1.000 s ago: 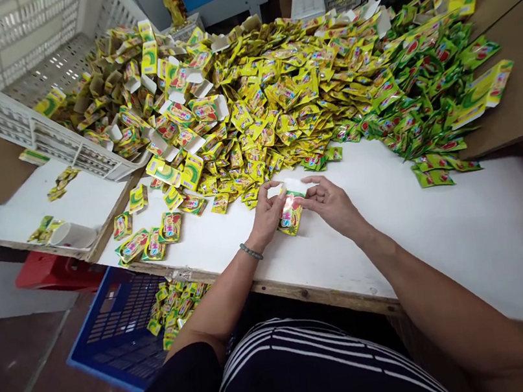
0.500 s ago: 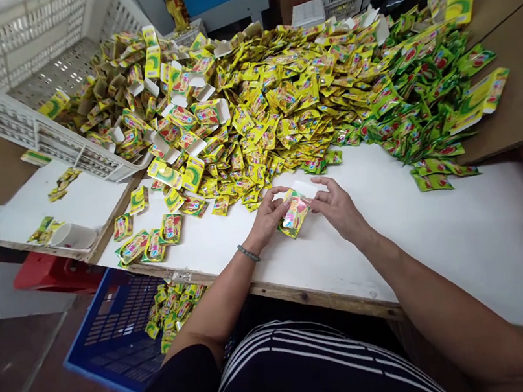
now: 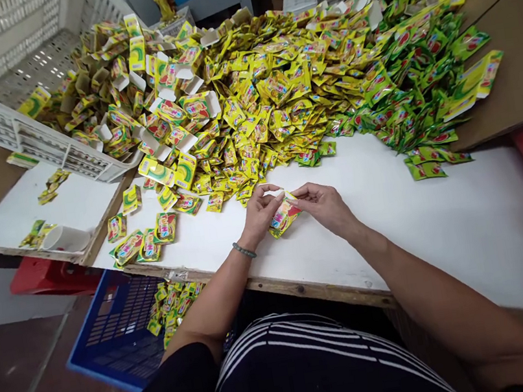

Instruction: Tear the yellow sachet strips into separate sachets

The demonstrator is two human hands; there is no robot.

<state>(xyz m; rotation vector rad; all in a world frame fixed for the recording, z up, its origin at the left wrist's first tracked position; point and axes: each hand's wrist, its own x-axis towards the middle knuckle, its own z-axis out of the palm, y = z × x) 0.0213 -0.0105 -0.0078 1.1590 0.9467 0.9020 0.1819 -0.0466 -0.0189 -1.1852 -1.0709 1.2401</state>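
Between my two hands is a small yellow and green printed carton (image 3: 283, 219), held just above the white tabletop. My left hand (image 3: 262, 212), with a beaded bracelet at the wrist, grips the carton's left side between thumb and fingers. My right hand (image 3: 324, 206) pinches the top right end of the carton, where the flap is. Beyond my hands lies a large heap of yellow sachets (image 3: 269, 116). Green sachets (image 3: 416, 94) form its right side. Open cartons (image 3: 171, 114) are piled on the left.
A white plastic crate (image 3: 51, 139) lies tipped at the left. Several filled-looking cartons (image 3: 147, 239) rest near the table's front edge. Below stands a blue basket (image 3: 100, 338) with cartons in it. A white cup (image 3: 65, 238) lies on the side table, and cardboard (image 3: 515, 53) borders the right.
My right hand has closed in on the carton's upper end, and the raised white flap now shows far less. The whole view has shifted slightly.
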